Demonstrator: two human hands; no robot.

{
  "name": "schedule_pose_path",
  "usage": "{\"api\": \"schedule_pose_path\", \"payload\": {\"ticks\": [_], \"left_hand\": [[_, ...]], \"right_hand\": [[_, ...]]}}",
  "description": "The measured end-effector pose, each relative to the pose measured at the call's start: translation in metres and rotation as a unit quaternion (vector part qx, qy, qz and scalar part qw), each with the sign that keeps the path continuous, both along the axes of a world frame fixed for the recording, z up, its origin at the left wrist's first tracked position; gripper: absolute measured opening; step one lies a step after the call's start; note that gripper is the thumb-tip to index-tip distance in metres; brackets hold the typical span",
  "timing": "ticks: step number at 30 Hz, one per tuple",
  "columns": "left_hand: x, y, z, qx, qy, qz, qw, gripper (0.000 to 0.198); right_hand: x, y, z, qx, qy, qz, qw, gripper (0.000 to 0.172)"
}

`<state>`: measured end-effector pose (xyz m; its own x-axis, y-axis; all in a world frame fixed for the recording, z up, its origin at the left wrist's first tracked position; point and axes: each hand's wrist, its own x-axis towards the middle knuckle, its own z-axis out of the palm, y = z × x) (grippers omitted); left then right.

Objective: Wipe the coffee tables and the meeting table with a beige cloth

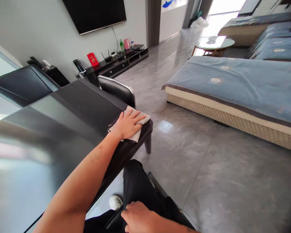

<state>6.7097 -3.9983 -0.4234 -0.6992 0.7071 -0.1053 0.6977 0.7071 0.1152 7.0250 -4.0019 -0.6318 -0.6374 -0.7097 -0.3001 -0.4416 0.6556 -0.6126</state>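
My left hand lies flat with its fingers spread on a pale cloth with a dark edge. Beneath the cloth is the near right corner of a glossy dark table. Down at the bottom of the view, my right hand is closed in a loose fist over my black-trousered lap. Nothing shows in its fingers, though their undersides are hidden.
Black chairs stand at the table's far side. On the right is a sofa under a blue-grey cover. Farther off are a low TV cabinet, a round glass-topped table and a wall television.
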Motion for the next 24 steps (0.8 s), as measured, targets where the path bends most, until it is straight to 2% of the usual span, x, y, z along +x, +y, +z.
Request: {"api": "schedule_pose_path", "payload": {"ticks": [4,6,12,15,17,20,24], "left_hand": [[-0.03,0.006,0.001,0.008,-0.008,0.082,0.997,0.062],[-0.031,0.008,0.001,0.005,0.006,0.103,0.995,0.063],[0.026,0.003,-0.01,0.005,0.034,0.042,0.999,0.066],[0.033,0.003,-0.012,0.016,0.017,0.038,0.999,0.065],[0.024,0.006,-0.009,0.02,0.004,0.052,0.998,0.064],[-0.001,0.011,-0.003,0.02,-0.01,0.079,0.997,0.064],[-0.042,0.011,0.002,0.013,-0.023,0.108,0.994,0.065]], "right_hand": [[-0.003,0.001,0.003,0.024,-0.013,0.009,1.0,0.038],[-0.005,-0.002,0.001,0.044,-0.019,0.019,0.999,0.041],[-0.005,-0.014,-0.025,0.051,-0.024,0.04,0.998,0.035],[0.0,-0.014,-0.037,0.04,-0.033,0.034,0.998,0.037],[0.002,-0.013,-0.043,0.032,-0.039,0.026,0.998,0.035],[0.002,-0.013,-0.053,0.028,-0.057,-0.002,0.998,0.023],[-0.001,-0.018,-0.08,0.031,-0.091,-0.004,0.995,0.025]]}}
